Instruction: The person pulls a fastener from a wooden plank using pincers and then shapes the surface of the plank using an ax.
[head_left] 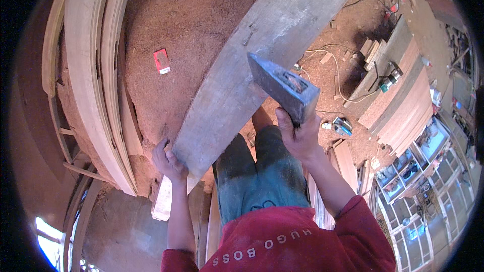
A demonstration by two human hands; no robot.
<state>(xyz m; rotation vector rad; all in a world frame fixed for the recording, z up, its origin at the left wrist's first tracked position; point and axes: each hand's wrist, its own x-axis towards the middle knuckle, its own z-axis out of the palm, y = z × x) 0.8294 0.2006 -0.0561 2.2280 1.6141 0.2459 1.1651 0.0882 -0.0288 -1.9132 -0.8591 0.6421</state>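
In my right hand is a hammer, held close up under its dark metal head; its handle is mostly hidden. The head is raised over a long, broad grey board, which runs from beside my legs up to the far right. My left hand is at the board's near left end, fingers apart and slightly bent, with the thumb near the edge. No object shows between those fingers. Just below that hand a pale strip of wood sticks out.
Long curved planks stand along the left. A small red and white packet lies on the sawdust-covered surface. To the right are stacked boards, a power tool, a blue tool, loose cables and pale wooden frames.
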